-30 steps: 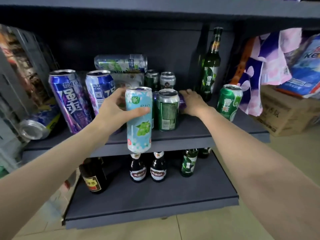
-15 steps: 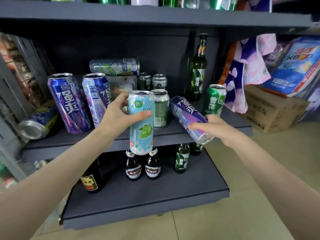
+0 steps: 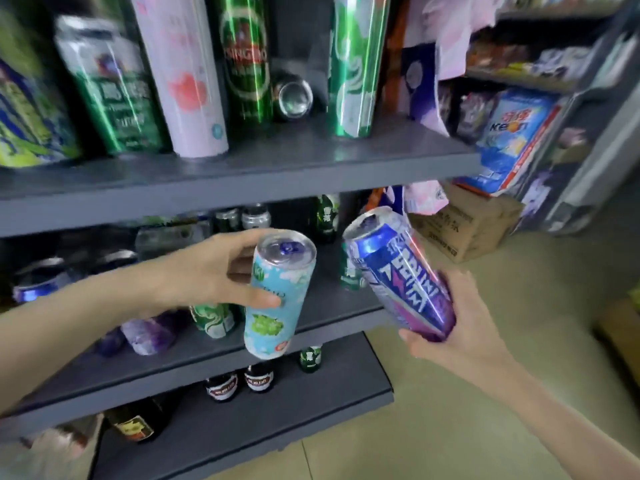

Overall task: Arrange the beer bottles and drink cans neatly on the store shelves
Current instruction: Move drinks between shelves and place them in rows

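Left hand (image 3: 211, 275) gripping light blue can (image 3: 277, 299), right hand (image 3: 460, 327) gripping purple can (image 3: 401, 275), before grey shelves (image 3: 242, 174)

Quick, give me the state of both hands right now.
Left hand: closed around the light blue can, holding it tilted in front of the shelves.
Right hand: closed around the purple can, holding it tilted.

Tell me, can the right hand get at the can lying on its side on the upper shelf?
Probably not yet: the right hand grips a purple can. The way to the tipped can looks open between two upright green cans.
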`<state>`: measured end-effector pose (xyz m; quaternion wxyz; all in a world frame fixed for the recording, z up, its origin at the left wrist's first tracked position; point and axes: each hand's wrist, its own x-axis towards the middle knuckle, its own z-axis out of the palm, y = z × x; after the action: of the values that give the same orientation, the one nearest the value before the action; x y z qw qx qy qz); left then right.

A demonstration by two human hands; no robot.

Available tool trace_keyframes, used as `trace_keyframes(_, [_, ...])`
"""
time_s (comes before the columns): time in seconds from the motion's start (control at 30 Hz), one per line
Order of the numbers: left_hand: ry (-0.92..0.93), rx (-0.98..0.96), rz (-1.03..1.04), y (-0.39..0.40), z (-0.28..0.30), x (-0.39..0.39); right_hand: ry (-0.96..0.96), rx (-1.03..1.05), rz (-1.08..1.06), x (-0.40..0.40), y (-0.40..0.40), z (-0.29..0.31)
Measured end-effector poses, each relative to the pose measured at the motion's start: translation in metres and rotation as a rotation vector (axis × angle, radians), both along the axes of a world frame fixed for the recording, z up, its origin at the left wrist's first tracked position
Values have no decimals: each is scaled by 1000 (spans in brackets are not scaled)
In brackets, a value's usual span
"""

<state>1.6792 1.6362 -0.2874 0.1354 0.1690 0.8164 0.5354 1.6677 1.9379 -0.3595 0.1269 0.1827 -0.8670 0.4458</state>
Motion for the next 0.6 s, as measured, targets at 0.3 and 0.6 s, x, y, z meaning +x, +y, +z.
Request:
trace_keyframes(0.3, [-7, 106, -38, 2, 285, 7, 360, -96, -154, -1, -11, 313])
trace_keyframes(0.6, [297, 109, 24, 21, 531, 12, 469, -284, -156, -14, -58, 541])
